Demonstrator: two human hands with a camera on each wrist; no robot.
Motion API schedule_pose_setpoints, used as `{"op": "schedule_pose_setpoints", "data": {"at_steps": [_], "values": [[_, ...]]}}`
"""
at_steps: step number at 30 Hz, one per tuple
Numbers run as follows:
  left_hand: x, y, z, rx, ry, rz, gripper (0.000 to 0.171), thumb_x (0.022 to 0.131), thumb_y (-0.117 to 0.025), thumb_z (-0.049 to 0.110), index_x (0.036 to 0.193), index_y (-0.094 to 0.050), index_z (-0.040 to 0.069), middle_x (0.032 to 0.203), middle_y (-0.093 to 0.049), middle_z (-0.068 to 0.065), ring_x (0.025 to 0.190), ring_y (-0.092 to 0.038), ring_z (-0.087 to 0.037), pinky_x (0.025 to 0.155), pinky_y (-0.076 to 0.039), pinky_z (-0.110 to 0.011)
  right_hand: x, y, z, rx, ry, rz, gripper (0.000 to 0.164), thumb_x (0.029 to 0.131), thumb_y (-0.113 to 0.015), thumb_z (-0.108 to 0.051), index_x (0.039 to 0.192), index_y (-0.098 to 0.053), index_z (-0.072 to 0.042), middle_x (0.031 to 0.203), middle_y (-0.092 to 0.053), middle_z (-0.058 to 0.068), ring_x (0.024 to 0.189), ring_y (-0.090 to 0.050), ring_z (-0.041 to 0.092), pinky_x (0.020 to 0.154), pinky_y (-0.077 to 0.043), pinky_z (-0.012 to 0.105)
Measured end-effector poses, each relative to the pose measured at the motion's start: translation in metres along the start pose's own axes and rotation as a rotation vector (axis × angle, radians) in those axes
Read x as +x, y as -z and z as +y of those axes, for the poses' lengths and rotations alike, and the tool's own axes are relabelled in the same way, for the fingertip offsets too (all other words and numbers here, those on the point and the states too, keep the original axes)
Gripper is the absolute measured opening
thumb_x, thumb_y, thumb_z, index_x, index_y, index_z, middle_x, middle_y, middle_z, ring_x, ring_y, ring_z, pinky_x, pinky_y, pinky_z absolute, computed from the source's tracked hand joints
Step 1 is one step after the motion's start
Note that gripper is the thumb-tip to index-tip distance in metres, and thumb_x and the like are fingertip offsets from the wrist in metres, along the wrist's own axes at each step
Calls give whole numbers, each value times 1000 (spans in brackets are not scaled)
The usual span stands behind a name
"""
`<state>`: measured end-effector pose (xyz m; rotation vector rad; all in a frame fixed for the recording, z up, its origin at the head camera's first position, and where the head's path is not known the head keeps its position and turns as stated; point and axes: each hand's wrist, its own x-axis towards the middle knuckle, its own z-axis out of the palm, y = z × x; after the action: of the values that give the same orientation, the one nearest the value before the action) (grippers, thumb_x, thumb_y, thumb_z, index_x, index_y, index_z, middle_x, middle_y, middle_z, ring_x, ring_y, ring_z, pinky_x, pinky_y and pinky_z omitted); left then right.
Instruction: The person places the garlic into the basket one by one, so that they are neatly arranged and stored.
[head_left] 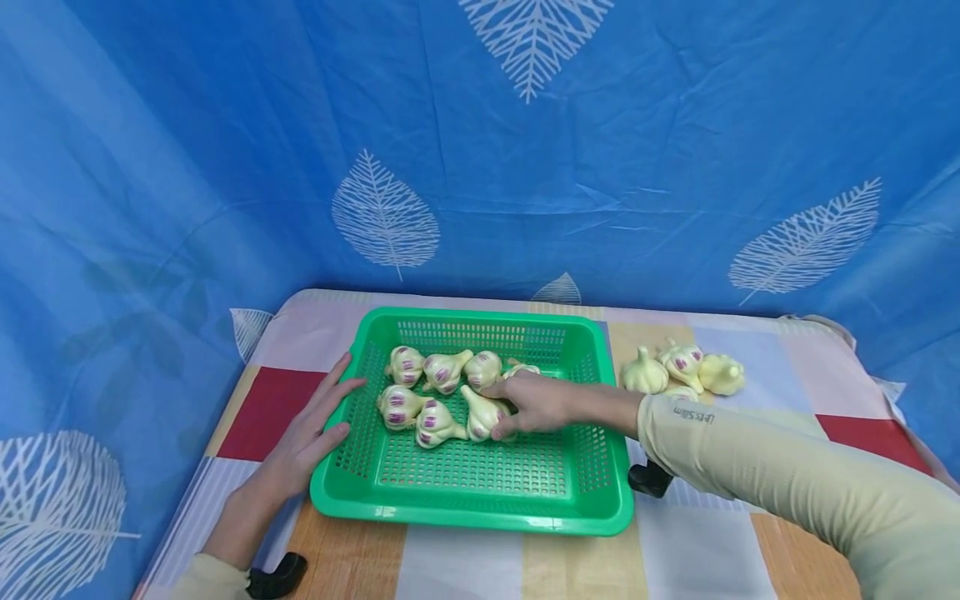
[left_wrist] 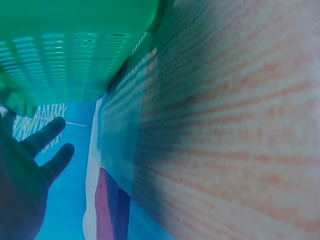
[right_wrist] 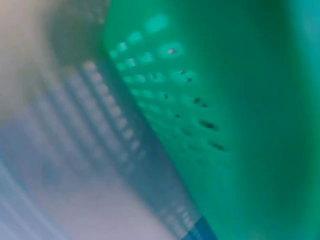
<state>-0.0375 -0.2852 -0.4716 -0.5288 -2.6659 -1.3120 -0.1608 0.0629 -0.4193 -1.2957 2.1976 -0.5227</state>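
A green plastic basket (head_left: pixel 472 527) with slotted sides holds several garlic bulbs, cream with purple marks, grouped toward its left and middle. My right hand (head_left: pixel 536 404) reaches in over the right rim. Its thumb and fingers pinch a garlic bulb (head_left: pixel 483 415) in the front row, whose stem points up and left. Another bulb (head_left: pixel 521 367) is partly hidden behind that hand. Against the basket's left rim rests my left hand (head_left: pixel 307 437), fingers spread and holding nothing. The left wrist view shows this hand (left_wrist: pixel 25 172) beside the basket wall; the right wrist view shows only the basket's side (right_wrist: pixel 165 90), blurred.
More garlic bulbs (head_left: pixel 682 364) lie in a cluster on the table right of the basket, partly behind the right forearm. A patchwork-patterned cloth (head_left: pixel 465 567) covers the table. Blue curtains (head_left: pixel 480 208) with white leaf prints hang behind and at the sides.
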Motion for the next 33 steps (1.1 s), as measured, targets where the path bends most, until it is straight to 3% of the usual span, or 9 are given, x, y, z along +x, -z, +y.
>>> {"op": "schedule_pose_setpoints", "data": {"at_steps": [3, 7, 13, 17, 21, 30, 33], "values": [[0, 0, 0, 0, -3, -1, 66, 92, -57, 15, 156, -38, 15, 168, -12, 0, 150, -15, -9, 95, -50, -40, -1, -3, 1, 8, -9, 16, 68, 92, -76, -28, 146, -49, 3, 99, -66, -1, 70, -49, 3, 70, -44, 24], [0, 0, 0, 7, -4, 1, 66, 92, -57, 15, 155, -38, 13, 168, -12, 0, 150, -16, -11, 95, -50, -42, 0, -8, 5, 12, 23, 42, 62, 92, -76, -29, 142, -53, 0, 88, -58, -10, 72, -50, 2, 69, -45, 24], [-1, 0, 2, 22, -1, 7, 65, 92, -56, 15, 154, -39, 12, 168, -13, -1, 150, -16, -11, 94, -50, -48, -2, -8, 5, -6, 8, 39, 80, 87, -79, -34, 146, -45, 7, 80, -57, -8, 65, -45, 2, 66, -42, 24], [0, 0, 4, 23, -1, 7, 65, 92, -56, 14, 154, -40, 11, 168, -13, -1, 150, -15, -9, 95, -48, -53, -4, -6, 4, -12, 7, 46, 79, 86, -82, -32, 145, -48, 7, 100, -70, 2, 80, -59, 3, 73, -48, 23], [0, 1, 4, 20, -6, 4, 64, 92, -56, 14, 154, -40, 10, 168, -13, -1, 150, -15, -9, 96, -49, -49, -9, -1, 0, 7, 13, 63, 75, 85, -83, -28, 143, -50, 7, 128, -66, 14, 109, -65, 13, 89, -52, 27], [0, 2, 6, 22, 0, 1, 64, 92, -55, 14, 154, -40, 10, 168, -13, -2, 149, -15, -7, 95, -50, -44, -22, 8, -5, 64, 33, 72, 71, 87, -80, -26, 143, -51, 6, 141, -57, 17, 123, -60, 25, 99, -49, 34], [0, 3, 6, 20, 2, 0, 64, 92, -56, 14, 154, -40, 11, 168, -13, -1, 149, -15, -7, 94, -50, -42, -30, 13, -9, 25, 26, 61, 71, 92, -75, -33, 145, -49, 6, 143, -55, 17, 126, -58, 27, 101, -48, 38]]}}
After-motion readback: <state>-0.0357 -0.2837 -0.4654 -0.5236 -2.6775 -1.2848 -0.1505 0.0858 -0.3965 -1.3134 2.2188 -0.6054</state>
